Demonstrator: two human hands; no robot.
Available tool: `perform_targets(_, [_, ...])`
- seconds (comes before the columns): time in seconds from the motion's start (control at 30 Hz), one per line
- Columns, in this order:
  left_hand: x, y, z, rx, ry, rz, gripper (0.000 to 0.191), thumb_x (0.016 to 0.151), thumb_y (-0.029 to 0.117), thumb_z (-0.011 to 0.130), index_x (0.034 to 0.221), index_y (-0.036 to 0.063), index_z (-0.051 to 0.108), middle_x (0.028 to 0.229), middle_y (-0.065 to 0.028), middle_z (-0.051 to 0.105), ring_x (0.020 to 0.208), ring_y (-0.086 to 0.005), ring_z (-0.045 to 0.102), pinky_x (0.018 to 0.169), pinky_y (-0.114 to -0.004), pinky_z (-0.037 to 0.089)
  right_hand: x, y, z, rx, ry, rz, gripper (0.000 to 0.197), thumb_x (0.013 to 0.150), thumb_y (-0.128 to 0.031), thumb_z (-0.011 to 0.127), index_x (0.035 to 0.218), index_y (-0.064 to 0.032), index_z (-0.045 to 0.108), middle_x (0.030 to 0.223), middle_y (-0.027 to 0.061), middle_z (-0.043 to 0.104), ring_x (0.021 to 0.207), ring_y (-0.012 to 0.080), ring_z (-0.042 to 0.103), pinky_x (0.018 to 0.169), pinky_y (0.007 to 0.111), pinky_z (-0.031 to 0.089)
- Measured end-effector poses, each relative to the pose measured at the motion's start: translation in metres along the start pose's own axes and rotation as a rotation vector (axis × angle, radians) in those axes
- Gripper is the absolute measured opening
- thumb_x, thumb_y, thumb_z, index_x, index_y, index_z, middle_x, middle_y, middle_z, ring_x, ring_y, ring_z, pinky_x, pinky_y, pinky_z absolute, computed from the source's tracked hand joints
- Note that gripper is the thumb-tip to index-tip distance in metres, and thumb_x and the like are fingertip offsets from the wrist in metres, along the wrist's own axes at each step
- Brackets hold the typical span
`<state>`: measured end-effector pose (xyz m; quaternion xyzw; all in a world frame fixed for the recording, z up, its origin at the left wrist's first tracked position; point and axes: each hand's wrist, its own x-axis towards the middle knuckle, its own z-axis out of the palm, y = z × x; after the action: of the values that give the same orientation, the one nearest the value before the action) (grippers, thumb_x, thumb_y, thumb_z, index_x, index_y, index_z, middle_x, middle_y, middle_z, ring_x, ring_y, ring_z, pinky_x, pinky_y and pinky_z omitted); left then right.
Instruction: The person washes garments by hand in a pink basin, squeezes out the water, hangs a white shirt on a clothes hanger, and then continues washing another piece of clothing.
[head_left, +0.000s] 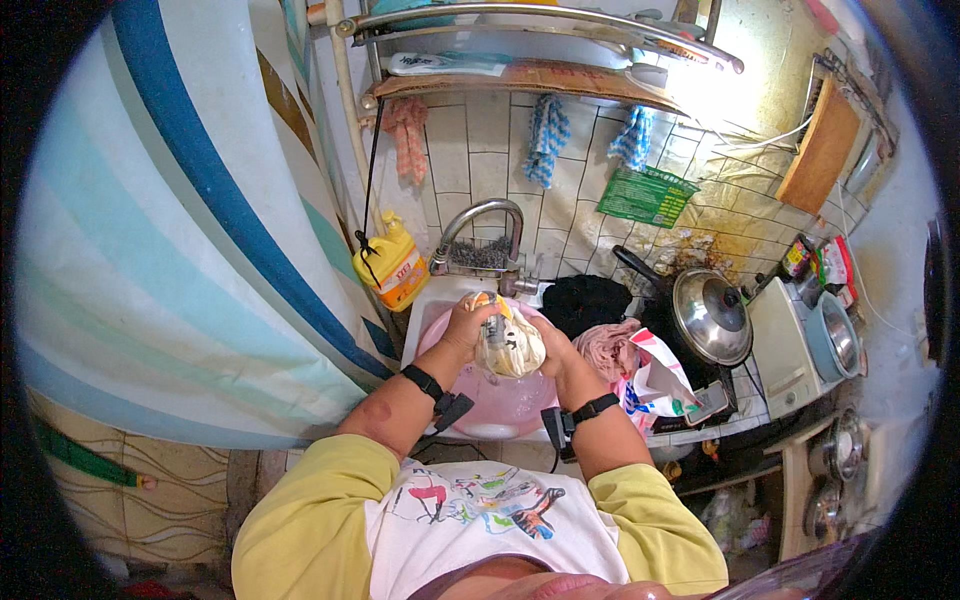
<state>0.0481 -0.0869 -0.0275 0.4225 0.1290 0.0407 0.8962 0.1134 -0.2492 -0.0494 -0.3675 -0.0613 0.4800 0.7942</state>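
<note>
Between both hands I hold a bunched-up wet-looking cloth (513, 346), cream with dark and orange print. My left hand (472, 324) grips its left side, and my right hand (553, 345) presses on its right side. Beneath them a pink plastic basin (480, 424) sits in the white sink (414, 330), holding water with some bubbles. The curved metal faucet (487, 206) rises just behind the cloth. Part of the basin is hidden by my forearms.
A yellow detergent jug (391, 262) stands left of the faucet. To the right lie a black cloth (586, 301), a pink cloth (609, 349) and a plastic bag (664, 375). Beyond them a lidded wok (711, 315) sits on the stove. A striped curtain (187, 247) hangs at left.
</note>
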Motion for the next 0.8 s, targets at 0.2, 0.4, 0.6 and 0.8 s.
perform_targets(0.2, [0.005, 0.008, -0.008, 0.269, 0.067, 0.339, 0.032, 0.074, 0.004, 0.071, 0.101, 0.0049, 0.055, 0.088, -0.0038, 0.061, 0.078, -0.0131, 0.059, 0.070, -0.028, 0.050, -0.021, -0.010, 0.027, -0.025, 0.054, 0.354, 0.045, 0.096, -0.049, 0.037, 0.125, -0.0188, 0.054, 0.116, 0.0087, 0.063, 0.105, 0.0273, 0.061, 0.086, 0.053, 0.048])
perform_targets(0.4, [-0.002, 0.004, 0.022, 0.136, 0.075, 0.354, 0.029, 0.080, 0.012, 0.070, 0.103, 0.0052, 0.054, 0.088, -0.0028, 0.059, 0.078, -0.0124, 0.058, 0.070, -0.028, 0.049, 0.030, 0.005, -0.022, 0.285, 0.034, -0.110, 0.035, 0.091, -0.021, 0.049, 0.116, 0.0026, 0.055, 0.104, 0.0155, 0.065, 0.088, 0.0269, 0.066, 0.077, 0.041, 0.054])
perform_targets(0.6, [0.010, -0.005, 0.003, -0.291, 0.058, 0.054, 0.037, 0.090, 0.039, 0.059, 0.110, 0.0087, 0.053, 0.097, -0.0072, 0.062, 0.090, -0.0228, 0.063, 0.079, -0.038, 0.052, 0.015, -0.008, 0.024, -0.137, 0.492, -0.459, 0.027, 0.076, -0.006, 0.059, 0.102, 0.0036, 0.056, 0.089, 0.0122, 0.063, 0.078, 0.0267, 0.065, 0.072, 0.037, 0.051])
perform_targets(0.8, [0.020, -0.021, -0.002, -0.281, 0.108, -0.249, 0.038, 0.094, 0.043, 0.049, 0.111, 0.0103, 0.057, 0.105, -0.0096, 0.064, 0.095, -0.0264, 0.062, 0.086, -0.044, 0.050, 0.005, -0.019, 0.023, -1.176, 0.679, -0.822, 0.031, 0.065, -0.020, 0.069, 0.085, 0.0027, 0.062, 0.091, 0.0234, 0.061, 0.082, 0.0380, 0.060, 0.072, 0.040, 0.049])
